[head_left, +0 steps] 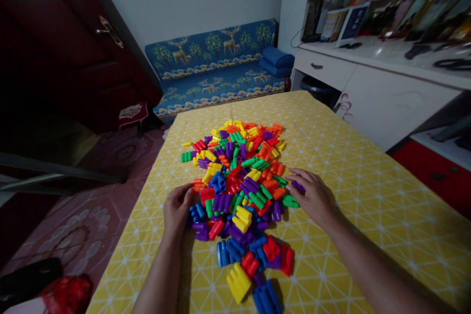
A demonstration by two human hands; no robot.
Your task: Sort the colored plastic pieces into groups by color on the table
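Yellow tablecloth (342,157) fills the foreground. The left hand (177,207) curls at the left edge of a block pile (233,181), its grip unclear; the right hand (313,194), fingers spread, seems to touch a purple block (298,186) opposite. A hard push from either could scatter the loose pile. Beyond stands a blue sofa (217,64).

Head view, forward-down over blocks (233,182)
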